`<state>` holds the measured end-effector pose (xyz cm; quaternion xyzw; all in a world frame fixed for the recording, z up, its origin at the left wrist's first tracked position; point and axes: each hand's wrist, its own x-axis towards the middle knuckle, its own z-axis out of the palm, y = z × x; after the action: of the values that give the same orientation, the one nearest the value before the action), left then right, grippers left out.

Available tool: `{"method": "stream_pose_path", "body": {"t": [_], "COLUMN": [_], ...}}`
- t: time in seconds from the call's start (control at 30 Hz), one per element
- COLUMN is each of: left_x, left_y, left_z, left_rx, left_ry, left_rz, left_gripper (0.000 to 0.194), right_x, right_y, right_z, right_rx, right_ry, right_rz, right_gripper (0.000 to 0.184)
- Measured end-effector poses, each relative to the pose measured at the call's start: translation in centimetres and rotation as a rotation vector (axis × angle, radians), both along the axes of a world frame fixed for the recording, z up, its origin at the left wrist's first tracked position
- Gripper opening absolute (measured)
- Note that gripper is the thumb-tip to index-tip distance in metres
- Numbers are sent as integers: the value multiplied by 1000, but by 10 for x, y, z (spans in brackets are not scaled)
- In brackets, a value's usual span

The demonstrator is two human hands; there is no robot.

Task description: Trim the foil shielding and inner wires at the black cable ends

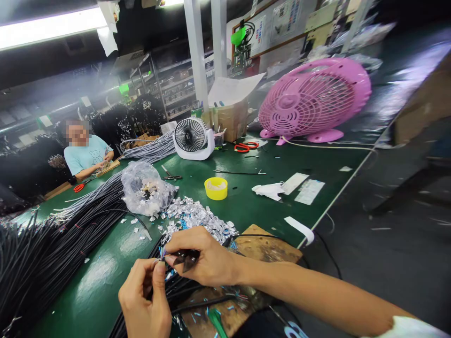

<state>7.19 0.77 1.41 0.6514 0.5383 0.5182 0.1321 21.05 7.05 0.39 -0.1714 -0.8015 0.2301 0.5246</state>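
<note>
My left hand is closed in a pinch on the end of a cable, where thin coloured wires fan out at the fingertips. Close against it, my right hand is closed around a dark hand tool whose kind I cannot make out. The right thumb and forefinger meet at the coloured wires. Below the hands lie black cables and a worn wooden board. One cable end with bare coloured wires rests on the board, near a green-handled thing.
Silver foil scraps lie beyond my hands, beside a plastic bag. Bundled black cables cover the left. A yellow tape roll, white fan, red-handled scissors and pink fan stand farther back. A co-worker sits opposite.
</note>
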Motion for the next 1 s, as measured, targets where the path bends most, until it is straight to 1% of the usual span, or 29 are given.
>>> {"method": "stream_pose_path", "body": {"t": [0.17, 0.5, 0.8, 1.0], "left_x": [-1, -1, -1, 1], "left_y": [0, 0, 1, 0], "left_z": [0, -1, -2, -2], "left_rx": [0, -15, -20, -7], "left_ry": [-1, -19, -5, 1], "left_rz": [-3, -13, 0, 2], "left_gripper": [24, 25, 27, 25], "right_x": [0, 0, 0, -1], "right_y": [1, 2, 2, 3], "right_z": [-3, -3, -6, -4], "right_rx": [-21, 40, 33, -11], "right_ry": [-29, -10, -15, -15], "right_rz": [-38, -31, -41, 3], "right_gripper": [9, 13, 11, 10]}}
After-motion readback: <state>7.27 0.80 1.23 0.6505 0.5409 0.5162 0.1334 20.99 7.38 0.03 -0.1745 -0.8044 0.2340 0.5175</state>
